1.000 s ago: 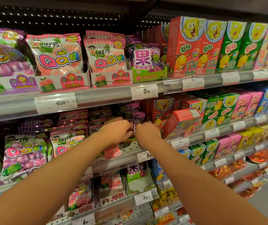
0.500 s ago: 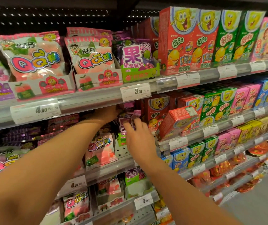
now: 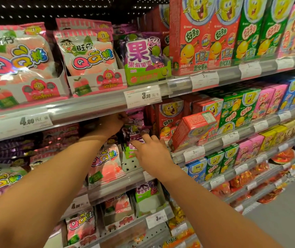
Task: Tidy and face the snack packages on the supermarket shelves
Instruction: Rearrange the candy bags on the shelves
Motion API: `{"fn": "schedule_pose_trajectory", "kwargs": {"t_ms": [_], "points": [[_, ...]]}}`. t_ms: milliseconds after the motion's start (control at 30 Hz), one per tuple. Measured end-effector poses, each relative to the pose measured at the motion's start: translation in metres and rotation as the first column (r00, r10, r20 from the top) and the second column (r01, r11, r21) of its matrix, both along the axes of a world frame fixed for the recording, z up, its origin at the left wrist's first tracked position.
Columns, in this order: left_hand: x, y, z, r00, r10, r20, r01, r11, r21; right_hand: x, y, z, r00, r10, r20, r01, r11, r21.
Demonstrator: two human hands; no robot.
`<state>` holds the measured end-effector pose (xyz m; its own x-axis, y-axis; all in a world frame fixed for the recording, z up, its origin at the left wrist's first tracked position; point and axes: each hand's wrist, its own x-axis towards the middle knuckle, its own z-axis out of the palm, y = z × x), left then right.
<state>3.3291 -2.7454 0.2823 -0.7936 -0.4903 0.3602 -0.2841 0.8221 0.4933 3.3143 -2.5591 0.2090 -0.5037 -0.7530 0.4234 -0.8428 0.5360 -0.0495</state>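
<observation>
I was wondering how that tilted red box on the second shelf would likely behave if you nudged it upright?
The tilted red box looks like stiff printed carton with crisp edges, so it should probably pivot as one piece rather than crumple. It leans against the upright boxes behind, so it may slide or topple along the shelf edge. Its glossy faces suggest it is somewhat slippery.

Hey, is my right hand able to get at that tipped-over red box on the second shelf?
Probably yes. The right hand rests on the purple grape bag, and the tilted red box leans at the shelf front just to its right, with nothing between them.
</observation>
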Motion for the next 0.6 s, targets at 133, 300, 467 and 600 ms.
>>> {"fn": "schedule_pose_trajectory", "kwargs": {"t_ms": [133, 300, 467, 600], "points": [[0.002, 0.006, 0.011, 0.990, -0.027, -0.139, 0.022, 0.999, -0.041, -0.002, 0.001, 0.001, 1.000, 0.008, -0.026, -0.007, 1.000, 0.030], [-0.008, -0.003, 0.010, 0.998, 0.053, -0.041, -0.059, 0.985, -0.164, -0.001, 0.003, -0.004, 0.995, 0.038, -0.093, -0.039, 0.999, -0.009], [-0.018, -0.013, 0.005, 0.998, 0.007, 0.058, 0.003, 0.985, -0.171, -0.007, -0.002, -0.009, 0.999, 0.054, -0.004, -0.054, 0.999, 0.004], [-0.019, -0.017, 0.009, 0.990, 0.014, 0.137, 0.003, 0.992, -0.124, -0.007, -0.001, -0.006, 0.997, 0.074, 0.008, -0.074, 0.996, 0.046]]}}
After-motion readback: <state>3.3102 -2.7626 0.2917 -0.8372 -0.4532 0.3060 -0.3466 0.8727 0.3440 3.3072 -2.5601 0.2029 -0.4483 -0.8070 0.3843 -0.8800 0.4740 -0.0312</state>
